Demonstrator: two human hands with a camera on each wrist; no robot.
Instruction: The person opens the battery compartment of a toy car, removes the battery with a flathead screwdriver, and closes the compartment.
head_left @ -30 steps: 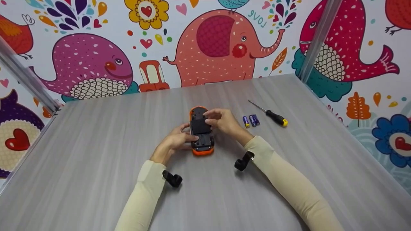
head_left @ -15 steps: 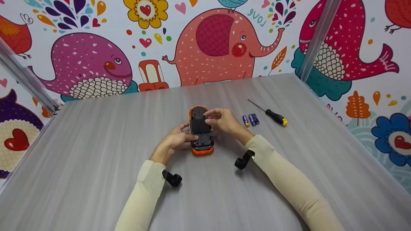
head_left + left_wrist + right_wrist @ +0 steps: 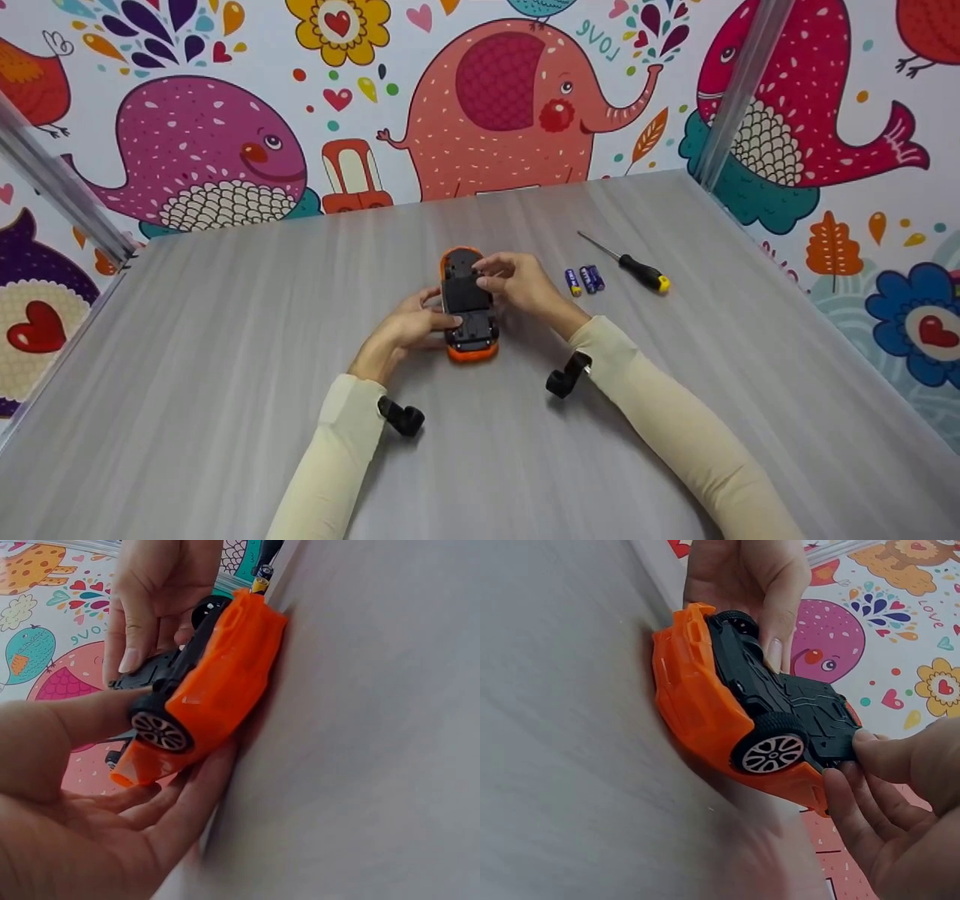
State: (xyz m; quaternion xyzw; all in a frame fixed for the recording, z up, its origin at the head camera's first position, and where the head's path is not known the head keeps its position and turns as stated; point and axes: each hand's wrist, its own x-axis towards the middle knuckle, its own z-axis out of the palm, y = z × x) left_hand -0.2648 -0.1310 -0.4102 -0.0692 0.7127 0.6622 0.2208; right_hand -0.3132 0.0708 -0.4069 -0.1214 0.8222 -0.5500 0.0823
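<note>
An orange toy car point(image 3: 469, 309) lies upside down on the grey table point(image 3: 225, 375), its black underside facing up. My left hand point(image 3: 436, 315) grips the car's near half, with the thumb on the underside and the fingers along the left side. My right hand point(image 3: 489, 274) pinches the edge of a black cover point(image 3: 465, 294) on the underside at the far half. The left wrist view shows the car point(image 3: 214, 679) held by my left hand point(image 3: 112, 787), with my right hand point(image 3: 154, 600) above it. In the right wrist view my right hand point(image 3: 870, 765) pinches the car's point(image 3: 720, 701) black chassis.
Three small batteries point(image 3: 584, 280) lie to the right of the car. Just beyond them is a screwdriver point(image 3: 637, 270) with a black and yellow handle. Metal posts point(image 3: 731, 97) stand at the table's back corners before a patterned wall.
</note>
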